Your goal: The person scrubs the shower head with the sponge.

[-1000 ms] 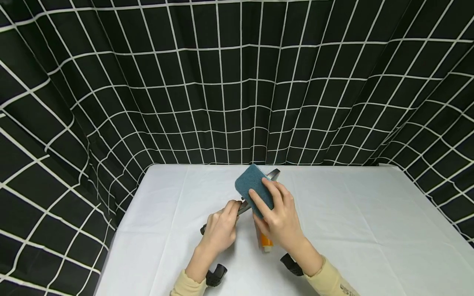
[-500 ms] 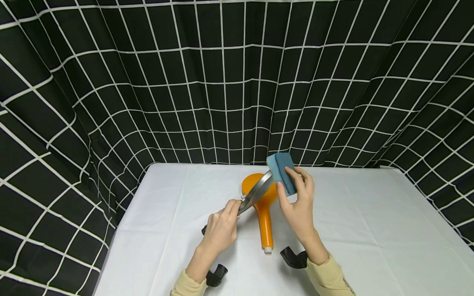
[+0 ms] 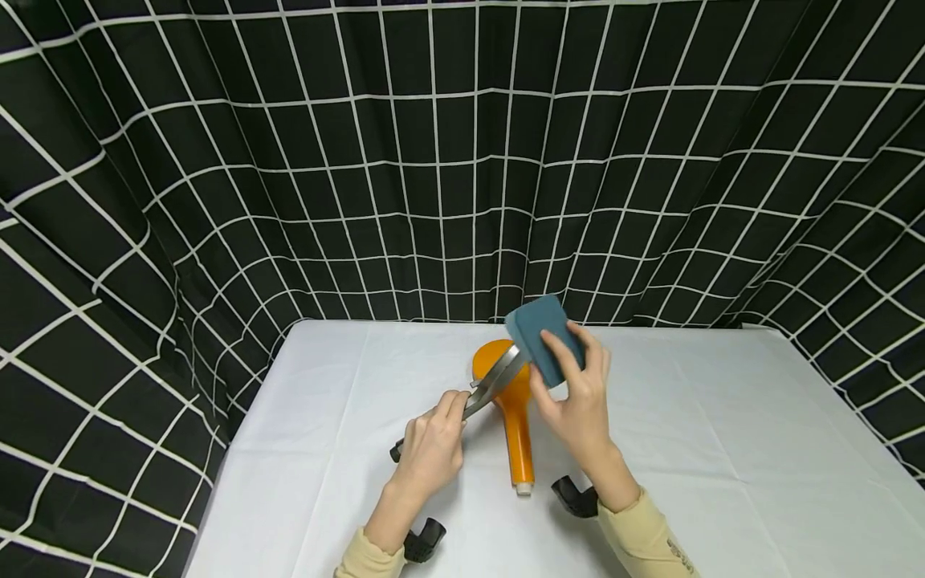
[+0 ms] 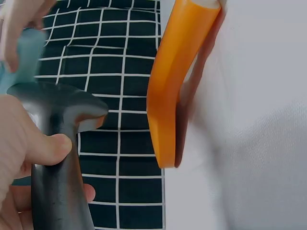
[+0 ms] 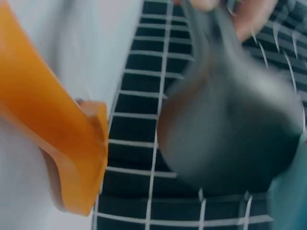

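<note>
My left hand grips the handle of a dark grey shower head, which tilts up to the right above the table. In my right hand is a blue two-layer sponge, pinched between thumb and fingers at the raised end of the grey shower head. Whether the sponge touches it, I cannot tell. An orange shower head with a white handle end lies on the table beneath, its round head partly covered by the grey one. In the right wrist view the grey shower head is motion-blurred.
A white cloth covers the table. Behind and at both sides hangs a black curtain with a white grid. Black mounts sit at both wrists.
The sponge first lay across the grey shower head, then went right and turned edge-on. Now it has come slightly back left with its broad face up. My left hand has barely moved.
</note>
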Tool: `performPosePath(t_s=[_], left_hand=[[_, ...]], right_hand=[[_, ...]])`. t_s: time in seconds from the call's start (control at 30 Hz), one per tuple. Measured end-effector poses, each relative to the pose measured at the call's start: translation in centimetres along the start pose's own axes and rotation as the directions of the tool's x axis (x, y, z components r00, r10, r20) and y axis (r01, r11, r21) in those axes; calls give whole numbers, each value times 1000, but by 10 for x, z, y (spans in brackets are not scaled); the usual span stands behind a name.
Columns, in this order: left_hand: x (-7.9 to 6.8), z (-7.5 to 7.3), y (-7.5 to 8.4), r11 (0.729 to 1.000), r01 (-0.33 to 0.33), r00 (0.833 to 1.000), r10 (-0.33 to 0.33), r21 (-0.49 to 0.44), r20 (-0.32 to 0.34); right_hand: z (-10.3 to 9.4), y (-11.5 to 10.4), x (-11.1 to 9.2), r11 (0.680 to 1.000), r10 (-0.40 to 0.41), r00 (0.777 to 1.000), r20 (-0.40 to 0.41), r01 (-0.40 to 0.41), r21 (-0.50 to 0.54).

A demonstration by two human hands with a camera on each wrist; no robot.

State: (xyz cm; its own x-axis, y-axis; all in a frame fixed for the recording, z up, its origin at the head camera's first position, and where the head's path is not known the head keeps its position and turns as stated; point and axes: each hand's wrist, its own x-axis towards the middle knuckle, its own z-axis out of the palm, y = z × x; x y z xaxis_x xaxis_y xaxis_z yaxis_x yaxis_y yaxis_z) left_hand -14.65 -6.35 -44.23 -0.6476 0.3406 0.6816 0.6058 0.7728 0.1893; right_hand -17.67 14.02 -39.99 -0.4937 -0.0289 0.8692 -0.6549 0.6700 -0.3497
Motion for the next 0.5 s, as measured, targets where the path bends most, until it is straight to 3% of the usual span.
performPosePath(t_s=[0.1, 0.2, 0.27, 0.37, 0.43, 0.5], left_hand=[[0, -1, 1, 1000, 17, 1000, -17, -11, 2], [-1, -2, 2, 999, 29, 1000, -29, -16, 8], [-1, -2, 2, 999, 34, 999, -33, -13, 11], [0, -2, 2, 999, 45, 999, -45, 5, 17], [0, -2, 1, 999, 48, 999, -49, 19, 17], [0, -1, 1, 998, 48, 999, -48, 32, 20]], right_hand=[[-3, 10, 4, 986, 168, 986, 0, -168, 6], [-2, 6, 4, 981, 191, 982, 7, -191, 24], [2, -4, 1, 991, 131, 991, 8, -131, 36], [11, -22, -7, 999, -47, 999, 23, 47, -6], [16, -30, -14, 981, -175, 983, 57, 179, -73], [21, -34, -21, 940, -293, 950, 109, 307, -147]])
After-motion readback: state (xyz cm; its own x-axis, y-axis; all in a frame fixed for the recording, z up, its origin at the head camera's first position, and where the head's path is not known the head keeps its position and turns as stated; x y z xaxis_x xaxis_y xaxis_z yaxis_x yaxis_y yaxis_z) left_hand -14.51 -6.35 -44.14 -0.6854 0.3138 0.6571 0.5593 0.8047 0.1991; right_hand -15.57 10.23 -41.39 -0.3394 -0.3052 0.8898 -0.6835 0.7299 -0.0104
